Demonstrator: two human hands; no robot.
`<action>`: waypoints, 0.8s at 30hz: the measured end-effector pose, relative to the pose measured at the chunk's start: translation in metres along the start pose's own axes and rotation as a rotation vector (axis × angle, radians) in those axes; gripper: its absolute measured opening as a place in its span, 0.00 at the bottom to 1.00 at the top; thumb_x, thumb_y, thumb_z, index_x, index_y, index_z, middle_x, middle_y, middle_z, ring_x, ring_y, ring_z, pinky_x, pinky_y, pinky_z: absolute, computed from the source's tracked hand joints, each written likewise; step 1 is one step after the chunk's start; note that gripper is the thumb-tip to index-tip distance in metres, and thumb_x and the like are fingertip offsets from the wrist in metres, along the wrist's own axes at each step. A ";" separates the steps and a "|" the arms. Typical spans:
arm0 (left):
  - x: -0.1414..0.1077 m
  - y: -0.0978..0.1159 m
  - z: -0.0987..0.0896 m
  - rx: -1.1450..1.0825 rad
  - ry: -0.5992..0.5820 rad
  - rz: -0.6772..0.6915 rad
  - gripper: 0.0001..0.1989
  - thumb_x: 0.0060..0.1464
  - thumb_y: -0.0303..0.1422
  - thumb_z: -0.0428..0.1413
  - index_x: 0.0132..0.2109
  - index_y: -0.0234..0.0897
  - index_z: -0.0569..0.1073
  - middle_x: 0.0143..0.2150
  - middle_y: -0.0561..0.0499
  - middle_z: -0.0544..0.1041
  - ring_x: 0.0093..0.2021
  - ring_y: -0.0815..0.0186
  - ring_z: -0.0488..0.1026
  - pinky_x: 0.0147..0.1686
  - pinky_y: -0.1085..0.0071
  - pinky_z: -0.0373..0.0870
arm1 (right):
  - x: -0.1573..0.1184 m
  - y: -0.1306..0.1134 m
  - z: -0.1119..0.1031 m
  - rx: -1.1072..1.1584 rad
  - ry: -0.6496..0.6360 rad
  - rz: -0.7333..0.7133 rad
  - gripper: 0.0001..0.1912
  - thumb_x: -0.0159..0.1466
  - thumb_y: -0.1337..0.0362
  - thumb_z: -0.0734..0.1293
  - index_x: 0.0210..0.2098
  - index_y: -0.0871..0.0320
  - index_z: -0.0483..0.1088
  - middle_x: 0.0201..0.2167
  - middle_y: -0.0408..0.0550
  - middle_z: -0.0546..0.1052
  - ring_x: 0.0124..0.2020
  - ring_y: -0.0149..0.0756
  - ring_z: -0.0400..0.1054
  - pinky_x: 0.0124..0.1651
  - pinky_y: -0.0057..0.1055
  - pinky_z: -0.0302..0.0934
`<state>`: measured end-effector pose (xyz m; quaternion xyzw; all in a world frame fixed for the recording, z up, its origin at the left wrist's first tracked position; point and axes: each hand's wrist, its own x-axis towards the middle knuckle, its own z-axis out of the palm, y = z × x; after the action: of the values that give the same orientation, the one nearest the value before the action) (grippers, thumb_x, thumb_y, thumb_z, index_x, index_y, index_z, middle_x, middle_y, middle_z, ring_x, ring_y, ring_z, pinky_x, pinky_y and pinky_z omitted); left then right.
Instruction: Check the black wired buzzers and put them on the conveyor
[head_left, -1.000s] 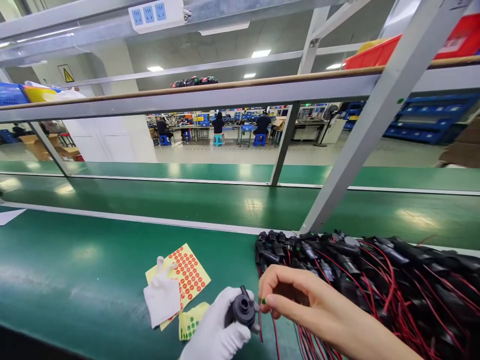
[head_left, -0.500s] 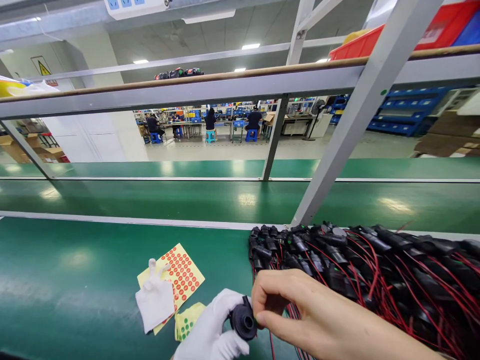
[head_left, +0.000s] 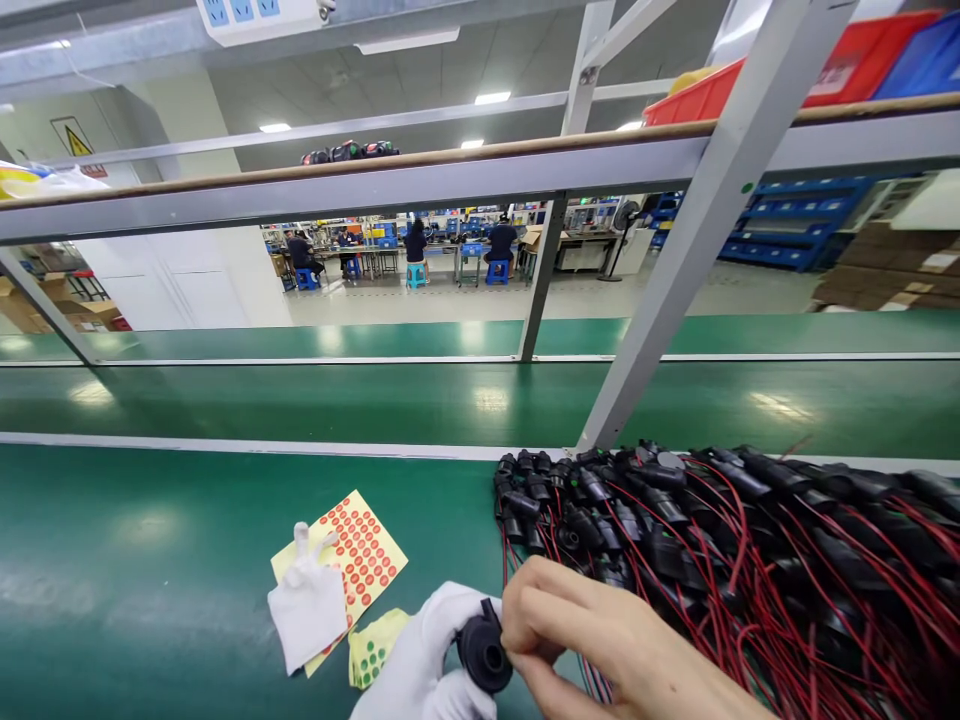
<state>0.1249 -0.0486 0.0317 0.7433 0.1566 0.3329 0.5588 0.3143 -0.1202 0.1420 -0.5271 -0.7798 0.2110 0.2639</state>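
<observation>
My left hand (head_left: 431, 660), in a white glove, is closed around a round black part (head_left: 484, 652) with a hole in its face. Bare and pinched, my right hand (head_left: 574, 635) presses its fingertips against the right side of that part; whether they hold anything small is hidden. To the left lie a sheet of red round stickers (head_left: 364, 545), a white glove (head_left: 307, 610) partly over it, and a smaller sheet with green dots (head_left: 371, 655). A large heap of black parts with red wires (head_left: 720, 540) covers the table on the right.
A slanted grey post (head_left: 675, 240) rises behind the heap. A long shelf (head_left: 450, 172) crosses above the green table (head_left: 150, 520), with a red bin (head_left: 697, 95) at its right. People on stools sit at benches far back.
The view has shifted slightly. My right hand has turned and its wrist sits lower, with its fingertips still at the black part. My left hand keeps its hold.
</observation>
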 end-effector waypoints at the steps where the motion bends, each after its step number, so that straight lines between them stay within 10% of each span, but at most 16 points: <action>1: -0.001 -0.001 0.001 0.007 0.006 0.016 0.19 0.61 0.46 0.57 0.56 0.49 0.71 0.48 0.50 0.74 0.46 0.60 0.72 0.45 0.69 0.64 | 0.000 0.000 0.001 0.019 0.008 -0.002 0.14 0.62 0.80 0.63 0.31 0.54 0.66 0.36 0.40 0.74 0.33 0.27 0.71 0.37 0.21 0.63; 10: -0.002 0.007 -0.005 0.072 -0.052 0.098 0.15 0.63 0.41 0.56 0.56 0.47 0.70 0.49 0.48 0.73 0.47 0.60 0.71 0.48 0.68 0.64 | 0.001 -0.008 -0.002 0.230 -0.008 0.114 0.10 0.61 0.76 0.63 0.31 0.53 0.66 0.33 0.39 0.73 0.32 0.28 0.69 0.36 0.20 0.65; 20: 0.009 0.002 0.000 -0.108 -0.095 -0.031 0.22 0.61 0.53 0.53 0.45 0.38 0.74 0.41 0.49 0.69 0.40 0.63 0.68 0.42 0.68 0.62 | 0.010 0.014 -0.001 0.980 -0.277 0.334 0.11 0.66 0.58 0.66 0.37 0.55 0.58 0.27 0.37 0.68 0.25 0.26 0.65 0.27 0.21 0.62; 24: 0.011 0.009 -0.002 -0.172 -0.125 -0.063 0.23 0.60 0.54 0.53 0.45 0.37 0.73 0.42 0.47 0.71 0.41 0.61 0.70 0.42 0.67 0.64 | 0.002 0.022 -0.004 0.677 -0.060 0.218 0.07 0.69 0.60 0.64 0.35 0.56 0.65 0.29 0.42 0.72 0.30 0.30 0.67 0.33 0.25 0.65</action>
<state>0.1306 -0.0433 0.0440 0.7066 0.1156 0.2805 0.6393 0.3313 -0.1105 0.1320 -0.4836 -0.6121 0.4997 0.3765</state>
